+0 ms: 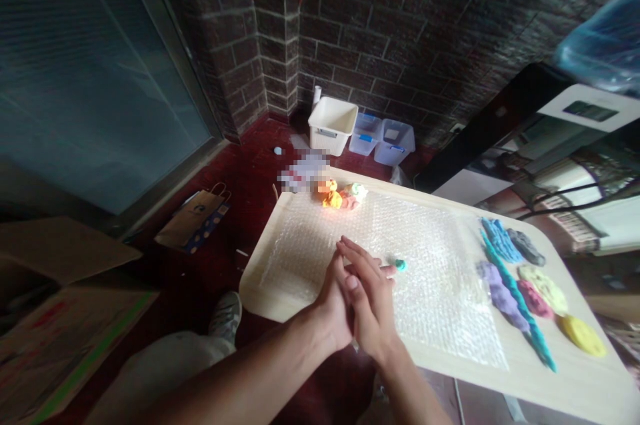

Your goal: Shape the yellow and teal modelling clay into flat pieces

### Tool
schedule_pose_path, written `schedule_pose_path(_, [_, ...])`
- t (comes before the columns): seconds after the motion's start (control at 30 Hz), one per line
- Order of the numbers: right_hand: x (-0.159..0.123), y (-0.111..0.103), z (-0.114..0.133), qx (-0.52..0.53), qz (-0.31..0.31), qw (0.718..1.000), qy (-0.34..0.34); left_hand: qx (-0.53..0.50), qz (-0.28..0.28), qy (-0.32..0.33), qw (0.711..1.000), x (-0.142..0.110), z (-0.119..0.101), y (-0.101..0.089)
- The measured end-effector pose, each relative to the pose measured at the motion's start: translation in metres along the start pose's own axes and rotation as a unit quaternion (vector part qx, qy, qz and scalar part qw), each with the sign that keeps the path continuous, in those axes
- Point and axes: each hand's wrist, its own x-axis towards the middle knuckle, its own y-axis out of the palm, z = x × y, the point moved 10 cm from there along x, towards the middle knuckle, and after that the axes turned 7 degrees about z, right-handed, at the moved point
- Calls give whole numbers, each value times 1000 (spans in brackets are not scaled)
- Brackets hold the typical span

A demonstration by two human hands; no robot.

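Note:
My left hand (331,302) and my right hand (374,305) are pressed palm to palm over the near side of a bubble-wrap sheet (425,278), with the fingers stretched out. Between the palms is a thin teal clay roll (399,265); only its tip sticks out to the right past the fingertips. The sheet lies on a light wooden table (575,378).
Along the table's right side lie flattened clay pieces: blue (500,238), grey (525,246), purple (503,295), pink (533,298), yellow (583,335) and a long teal strip (525,315). A small multicoloured clay cluster (340,195) sits at the far edge. White bins (333,124), a paper bag (195,218) and cardboard are on the floor.

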Motion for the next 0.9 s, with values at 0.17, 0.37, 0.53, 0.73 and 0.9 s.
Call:
schedule_pose_path(0.17, [0,-37,-47,304,-128,938,105,-29,-41,-51,997,-1,-6,2])
schedule_pose_path(0.37, [-9,-73,-42,171,-228,954,95,-45,-88,-62,993,-1,4,-8])
schedule_pose_path(0.53, [0,-4,25,-69,31,997,-29,-75,-105,22,991,-2,-30,-10])
schedule_pose_path(0.73, [-7,-48,53,-107,-93,987,-68,-22,-33,-6,999,-3,-45,5])
schedule_pose_path(0.9, [3,-15,46,-192,51,977,-75,-23,44,-33,998,5,-13,18])
